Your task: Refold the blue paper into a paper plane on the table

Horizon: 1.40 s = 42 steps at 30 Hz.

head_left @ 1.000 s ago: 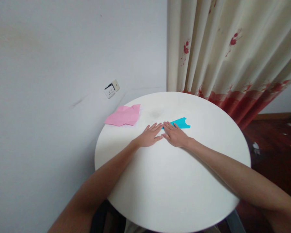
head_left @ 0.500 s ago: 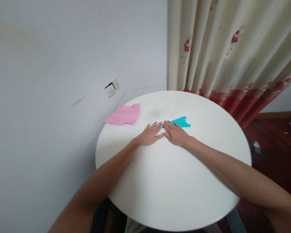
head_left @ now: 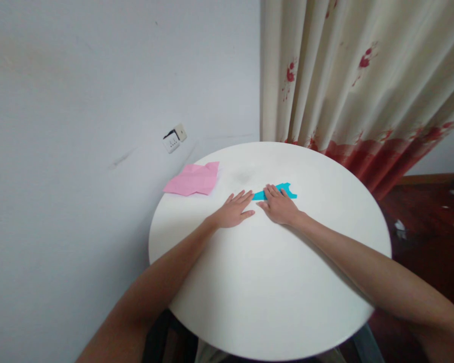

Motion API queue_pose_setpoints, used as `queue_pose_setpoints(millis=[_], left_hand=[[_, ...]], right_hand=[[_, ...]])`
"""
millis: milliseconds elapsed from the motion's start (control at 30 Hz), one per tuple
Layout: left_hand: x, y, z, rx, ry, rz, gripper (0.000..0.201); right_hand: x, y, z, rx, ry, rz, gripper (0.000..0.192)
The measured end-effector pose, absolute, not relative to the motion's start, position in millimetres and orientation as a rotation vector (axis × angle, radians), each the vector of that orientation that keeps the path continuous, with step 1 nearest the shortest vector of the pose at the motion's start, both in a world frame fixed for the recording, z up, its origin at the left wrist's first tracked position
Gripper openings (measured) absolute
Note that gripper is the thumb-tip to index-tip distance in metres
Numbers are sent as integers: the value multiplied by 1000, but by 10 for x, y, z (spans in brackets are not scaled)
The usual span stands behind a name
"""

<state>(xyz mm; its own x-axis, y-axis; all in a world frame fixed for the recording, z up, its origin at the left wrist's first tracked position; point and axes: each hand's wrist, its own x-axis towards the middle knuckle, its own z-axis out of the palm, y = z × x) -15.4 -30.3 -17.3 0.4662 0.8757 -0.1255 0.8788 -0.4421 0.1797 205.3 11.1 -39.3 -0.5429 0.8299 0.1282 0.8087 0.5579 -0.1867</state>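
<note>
A folded piece of blue paper (head_left: 259, 195) lies flat on the white round table (head_left: 268, 282), narrow at its left end and wider at the right, where its edge is notched. My left hand (head_left: 233, 210) rests flat with fingers stretched out, its fingertips at the narrow left tip of the paper. My right hand (head_left: 280, 204) lies flat across the paper's middle, fingers extended, hiding part of it. Neither hand grasps anything.
Creased pink paper (head_left: 192, 179) lies at the table's back left edge. Behind stands a pale wall with a socket (head_left: 171, 142). A cream and red curtain (head_left: 325, 101) hangs at the back right.
My right hand has slid right along the blue paper, away from my left hand, baring more of its narrow left part. My left hand has stayed in place.
</note>
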Motion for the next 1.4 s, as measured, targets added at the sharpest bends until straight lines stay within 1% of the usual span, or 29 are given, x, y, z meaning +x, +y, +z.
queue_pose_setpoints(millis=[233,367,533,633,767,933,1400], left_hand=[[-144,-321,-139,2472,1514,-27,67],[-142,-333,-125,2463,1511,-13,65],[-147,-324,-137,2467,1509,-16,66],[-155,-311,-157,2470,1505,-8,66],[-162,-299,-181,2480,1505,-1,66],[-160,-294,-194,2496,1504,14,68],[-153,-315,-158,2488,1509,6,67]], right_hand=[[2092,135,-385,-1622,-2476,144,79],[2104,137,-384,-1678,-2428,164,80],[2095,139,-419,-1660,-2361,130,81],[2076,129,-388,-1612,-2348,83,78],[2038,91,-315,-1386,-2463,76,73],[2007,42,-305,-1144,-2691,185,71],[2001,26,-292,-1239,-2671,199,79]])
